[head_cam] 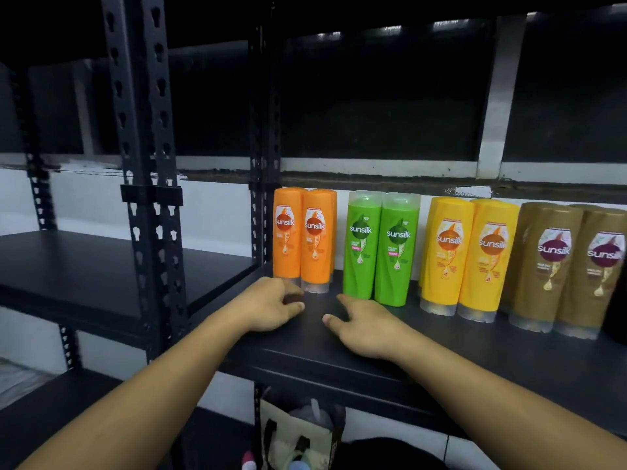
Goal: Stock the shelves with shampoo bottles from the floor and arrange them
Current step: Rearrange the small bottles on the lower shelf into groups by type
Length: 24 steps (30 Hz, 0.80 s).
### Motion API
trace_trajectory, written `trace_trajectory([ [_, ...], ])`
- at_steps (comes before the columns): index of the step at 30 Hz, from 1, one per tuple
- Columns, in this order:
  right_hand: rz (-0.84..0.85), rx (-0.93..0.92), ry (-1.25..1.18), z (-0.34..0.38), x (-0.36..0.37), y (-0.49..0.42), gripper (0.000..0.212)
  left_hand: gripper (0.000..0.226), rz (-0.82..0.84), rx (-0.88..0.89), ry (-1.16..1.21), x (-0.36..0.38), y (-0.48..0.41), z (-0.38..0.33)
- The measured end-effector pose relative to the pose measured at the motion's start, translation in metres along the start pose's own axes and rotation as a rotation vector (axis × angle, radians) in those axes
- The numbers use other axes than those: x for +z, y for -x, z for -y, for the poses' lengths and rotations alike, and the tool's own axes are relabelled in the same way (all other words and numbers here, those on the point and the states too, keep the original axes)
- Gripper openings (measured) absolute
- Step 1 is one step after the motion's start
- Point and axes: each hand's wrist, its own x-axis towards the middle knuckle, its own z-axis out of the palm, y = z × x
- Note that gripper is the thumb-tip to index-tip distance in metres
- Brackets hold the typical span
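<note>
Shampoo bottles stand cap-down in a row on the black shelf [339,347]: two orange bottles [303,237], two green bottles [380,247], two yellow bottles [470,254] and two brown bottles [566,266], with more behind some of them. My left hand [271,305] rests on the shelf just in front of the orange bottles, fingers loosely curled, holding nothing. My right hand [364,325] lies on the shelf in front of the green bottles with its fingers stretched out; the index finger points toward the base of the left green bottle.
A black slotted upright post [149,171] separates this shelf from another black shelf [78,266] at the left. Below the shelf a bag [298,435] holds several items. A white wall and dark windows lie behind the rack.
</note>
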Motion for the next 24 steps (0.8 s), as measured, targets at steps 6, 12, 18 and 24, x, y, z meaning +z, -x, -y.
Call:
trace_trajectory([
  [6,0.036,-0.016,0.066,0.008,0.016,-0.022,0.062,0.044,0.017,-0.059,-0.074,-0.006,0.006,0.025],
  [12,0.023,-0.048,0.052,0.005,0.019,-0.029,0.058,0.039,-0.004,-0.070,-0.022,-0.003,-0.004,0.033],
  [18,-0.251,-0.076,-0.306,0.014,0.011,-0.046,0.060,0.044,-0.299,-0.154,0.143,-0.011,-0.031,0.042],
  [24,-0.389,-0.010,-0.272,0.028,0.025,-0.087,0.087,0.083,-0.362,-0.125,0.438,-0.022,-0.056,0.034],
])
